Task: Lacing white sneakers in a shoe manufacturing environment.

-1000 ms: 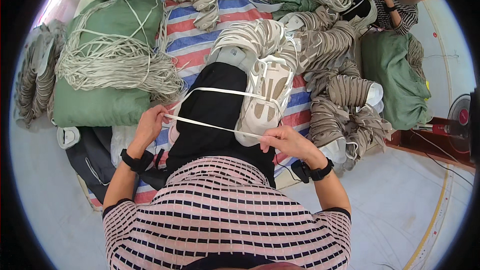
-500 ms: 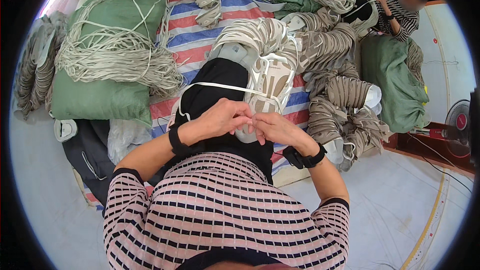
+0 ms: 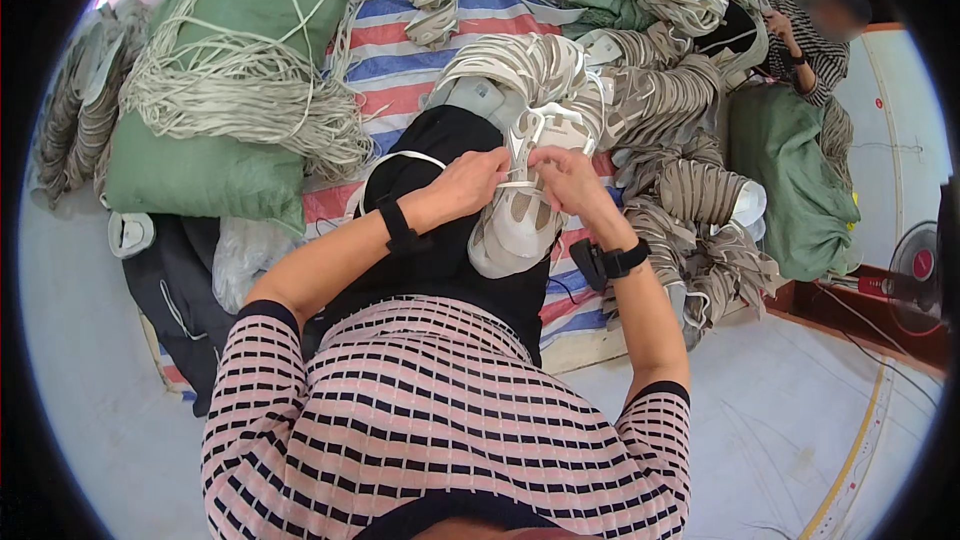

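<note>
A beige and white shoe upper lies across my black-trousered lap, its rounded toe toward me. A white shoelace loops over my left thigh and runs to the upper's lacing edge. My left hand is closed in a pinch on the lace at the left side of the opening. On the opposite side, my right hand has its fingers bent and pressed together at the eyelets, seemingly on the lace; its fingertips are partly hidden. A row of nested uppers rests just beyond.
Bundled white laces lie on a green sack at the left. Stacks of shoe uppers crowd the right of the striped sheet. Another person sits at the far right, near a green sack and a fan.
Both hands have moved forward from the toe to the lacing edge and spread slightly apart. The toe now shows, and the lace is drawn closer to the upper.
</note>
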